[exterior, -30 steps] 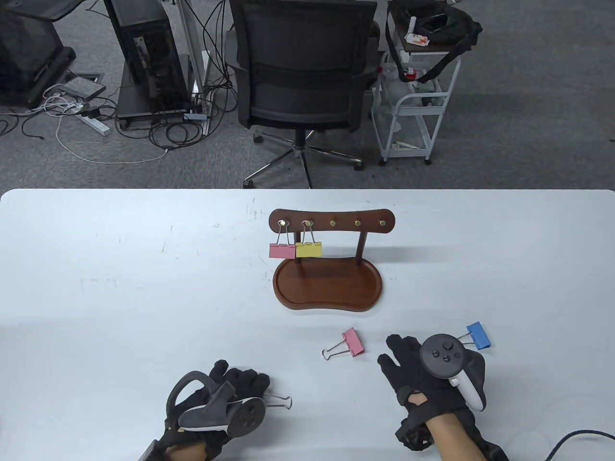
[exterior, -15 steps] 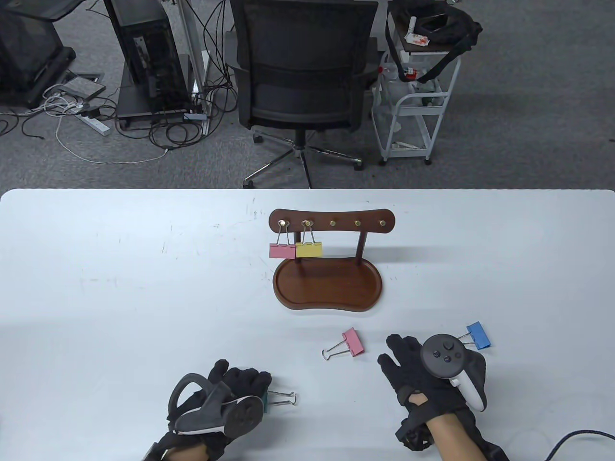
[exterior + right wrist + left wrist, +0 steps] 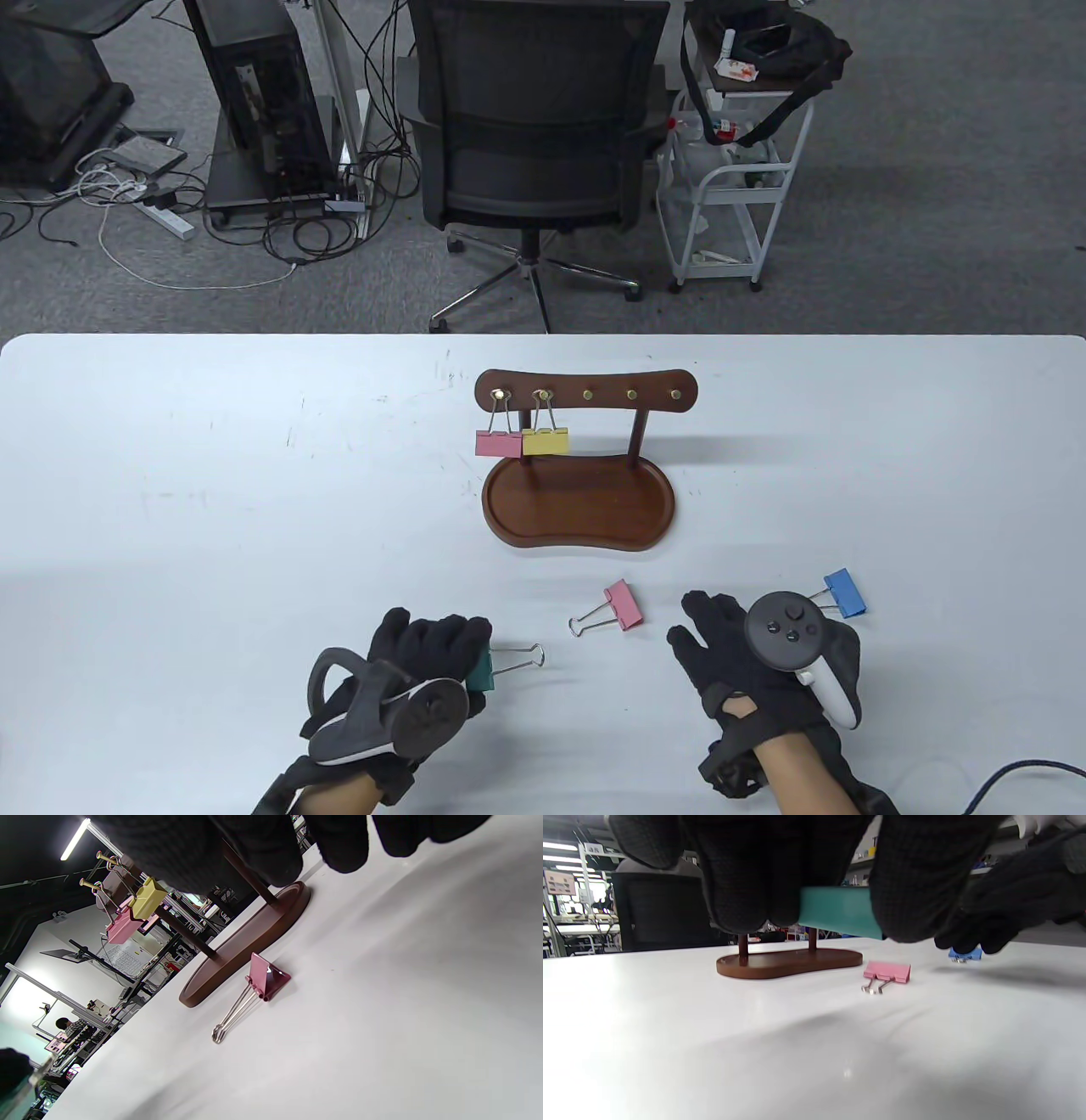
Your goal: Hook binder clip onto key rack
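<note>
Down at the near left of the desk (image 3: 212,509), the left hand (image 3: 416,671) is gripping a teal clip (image 3: 480,670), pinching its body between the fingers (image 3: 734,891) while the wire handles are sticking out to the right, toward the middle of the desk. From the left wrist view the teal body (image 3: 835,910) is showing between the gloved fingertips, raised off the surface.

Over on the right, the right hand (image 3: 755,662) is lying palm down on the desk, fingers spread and holding nothing. A blue clip (image 3: 845,592) is sitting just beyond it, at the far side of the tracker, and whether they are touching I cannot tell. A pink clip (image 3: 619,606) is lying between the two hands, a little nearer the right one, its handles pointing down and left.

Farther back, at the centre, the rack (image 3: 585,392) is standing on its wooden tray (image 3: 577,509), well apart from both hands. Another pink clip (image 3: 498,441) is hanging from the leftmost hook and a yellow clip (image 3: 545,440) from the next one, the two bodies side by side. The three hooks to their right are bare, and the teal clip is sitting well short of them, down in the left hand.
</note>
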The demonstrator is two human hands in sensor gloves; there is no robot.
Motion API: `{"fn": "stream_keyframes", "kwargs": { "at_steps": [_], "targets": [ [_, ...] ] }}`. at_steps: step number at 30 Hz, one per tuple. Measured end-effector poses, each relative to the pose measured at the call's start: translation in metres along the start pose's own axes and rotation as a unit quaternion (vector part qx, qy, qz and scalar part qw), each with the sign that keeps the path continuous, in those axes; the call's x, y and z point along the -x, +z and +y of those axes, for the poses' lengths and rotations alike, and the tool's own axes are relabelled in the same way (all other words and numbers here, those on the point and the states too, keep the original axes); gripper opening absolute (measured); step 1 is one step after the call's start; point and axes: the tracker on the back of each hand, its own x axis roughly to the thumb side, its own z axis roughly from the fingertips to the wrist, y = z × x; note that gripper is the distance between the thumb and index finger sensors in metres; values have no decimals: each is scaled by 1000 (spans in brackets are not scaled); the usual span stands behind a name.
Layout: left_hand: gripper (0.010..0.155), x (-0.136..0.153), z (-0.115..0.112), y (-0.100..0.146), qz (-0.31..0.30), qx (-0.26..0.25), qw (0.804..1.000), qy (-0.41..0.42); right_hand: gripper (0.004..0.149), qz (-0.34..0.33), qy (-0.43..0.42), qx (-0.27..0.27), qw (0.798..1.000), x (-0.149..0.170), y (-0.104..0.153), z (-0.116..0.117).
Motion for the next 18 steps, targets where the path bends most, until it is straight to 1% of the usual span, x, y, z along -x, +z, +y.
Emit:
{"fn": "stream_keyframes", "kwargs": {
  "at_steps": [9,18],
  "targets": [
    [83,-8,39,-20,42,-70,997,-3,70,-3,-3,0,1000,0,0,0],
    [82,-5,83,-52,125,-134,982,42,70,-7,-5,0,1000,0,0,0]
  ]
}}
